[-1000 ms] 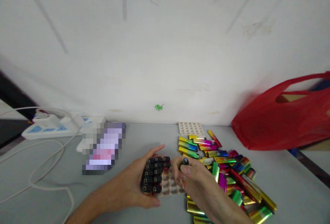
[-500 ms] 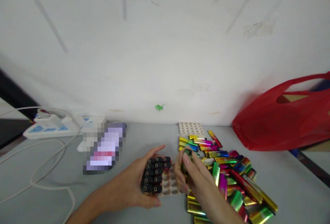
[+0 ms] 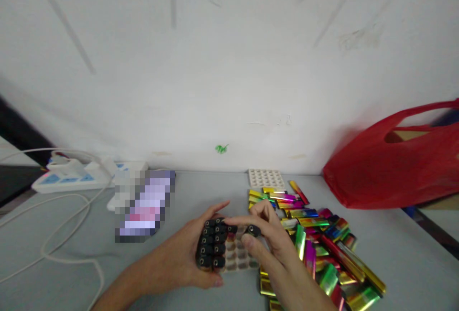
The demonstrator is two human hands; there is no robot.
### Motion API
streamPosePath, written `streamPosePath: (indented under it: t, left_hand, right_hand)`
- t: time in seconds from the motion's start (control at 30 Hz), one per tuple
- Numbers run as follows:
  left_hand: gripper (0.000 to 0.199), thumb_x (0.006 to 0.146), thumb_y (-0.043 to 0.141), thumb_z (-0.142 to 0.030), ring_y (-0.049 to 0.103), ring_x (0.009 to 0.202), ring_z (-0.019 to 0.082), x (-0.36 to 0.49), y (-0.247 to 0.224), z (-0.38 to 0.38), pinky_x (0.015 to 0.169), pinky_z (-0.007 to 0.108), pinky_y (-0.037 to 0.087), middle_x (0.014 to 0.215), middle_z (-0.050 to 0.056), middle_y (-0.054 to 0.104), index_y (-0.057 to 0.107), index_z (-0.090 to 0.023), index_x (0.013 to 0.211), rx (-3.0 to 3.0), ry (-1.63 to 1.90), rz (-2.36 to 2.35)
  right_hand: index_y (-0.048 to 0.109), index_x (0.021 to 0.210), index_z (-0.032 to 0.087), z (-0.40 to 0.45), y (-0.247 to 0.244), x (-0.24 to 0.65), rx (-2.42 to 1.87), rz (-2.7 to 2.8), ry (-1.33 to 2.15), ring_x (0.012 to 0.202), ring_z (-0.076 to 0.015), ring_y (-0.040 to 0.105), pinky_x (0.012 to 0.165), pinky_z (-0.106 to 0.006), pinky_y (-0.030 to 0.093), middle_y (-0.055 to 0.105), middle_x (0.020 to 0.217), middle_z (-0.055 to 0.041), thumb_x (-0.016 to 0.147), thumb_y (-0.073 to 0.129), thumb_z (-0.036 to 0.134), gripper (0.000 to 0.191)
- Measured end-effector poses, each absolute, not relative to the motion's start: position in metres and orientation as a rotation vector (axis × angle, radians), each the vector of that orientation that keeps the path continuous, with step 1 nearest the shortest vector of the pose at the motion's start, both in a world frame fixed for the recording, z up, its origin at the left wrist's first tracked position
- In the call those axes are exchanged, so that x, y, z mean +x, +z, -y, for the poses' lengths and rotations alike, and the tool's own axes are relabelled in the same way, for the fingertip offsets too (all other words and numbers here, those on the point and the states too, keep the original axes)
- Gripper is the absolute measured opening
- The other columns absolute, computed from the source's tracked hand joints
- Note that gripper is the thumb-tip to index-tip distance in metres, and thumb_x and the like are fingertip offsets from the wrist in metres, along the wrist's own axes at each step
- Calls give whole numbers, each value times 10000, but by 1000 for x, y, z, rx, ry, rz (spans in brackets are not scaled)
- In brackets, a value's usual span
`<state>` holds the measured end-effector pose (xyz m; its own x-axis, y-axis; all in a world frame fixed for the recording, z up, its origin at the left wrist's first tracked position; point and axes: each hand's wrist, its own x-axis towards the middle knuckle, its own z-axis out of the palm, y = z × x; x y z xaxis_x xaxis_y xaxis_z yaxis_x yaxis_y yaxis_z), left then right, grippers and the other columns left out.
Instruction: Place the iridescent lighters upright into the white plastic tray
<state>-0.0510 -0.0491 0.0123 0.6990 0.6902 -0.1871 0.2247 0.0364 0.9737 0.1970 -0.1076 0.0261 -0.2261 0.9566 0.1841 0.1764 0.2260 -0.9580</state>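
Note:
A pale tray with rows of square holes (image 3: 231, 266) is at the bottom centre, its left part filled with several upright lighters with black tops (image 3: 214, 243). My left hand (image 3: 186, 253) grips the tray and the lighters from the left side, thumb at the near edge. Over the tray's right part, my right hand (image 3: 274, 241) has its fingers around one lighter whose black end (image 3: 254, 230) shows between them. Just right of this hand lies a heap of shiny coloured lighters (image 3: 330, 277).
A second pale tray (image 3: 266, 177) lies by the wall. A red bag (image 3: 387, 167) stands at the right. To the left are a phone (image 3: 147, 203), a white power strip (image 3: 64, 180) and loose white cables (image 3: 46, 249).
My right hand has shifted its fingers, with the index now stretched left over the filled rows. The held lighter's black end has moved slightly down and left. My left hand stays put.

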Motion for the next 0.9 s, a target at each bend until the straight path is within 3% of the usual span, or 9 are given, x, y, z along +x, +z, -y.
streamPosePath:
  t: [0.13,0.33,0.5,0.77,0.9]
  left_hand:
    - [1289,726,978,-206,726,1255,325,-52,9,48,1075,466,609,1549,124,632,217,-358,1755,1483,428,-761]
    - [1273,705,980,-151,613,1449,364,-51,9,47,1267,544,450,1571,115,632,273,-346,1745,1522,458,-727]
    - [1278,722,982,-173,624,1441,367,-52,7,47,1277,547,440,1603,124,619,248,-336,1756,1559,468,-736]
    - [1292,736,982,-189,685,1367,372,-53,6,48,1097,473,614,1668,147,552,216,-369,1761,1527,434,-733]
    - [1279,701,999,-175,616,1451,372,-52,7,48,1214,503,518,1650,130,575,281,-356,1744,1552,470,-748]
  right_hand:
    - [790,1357,409,107,28,197,-1077,1721,996,1022,-223,607,900,-347,478,593,1031,-24,1110,637,497,304]
    - [833,1180,251,102,25,196,-1074,1884,778,892,-205,653,797,-322,499,678,954,-31,1053,746,427,234]
    - [795,1127,218,100,24,198,-1066,1974,707,914,-209,675,810,-319,504,713,947,-29,1050,755,383,186]
    - [755,1134,256,102,26,200,-1051,1996,728,942,-198,658,861,-313,492,706,953,0,1048,769,354,132]
    - [738,1145,263,101,22,201,-1058,2014,717,960,-204,658,880,-319,492,713,966,1,1055,760,340,120]
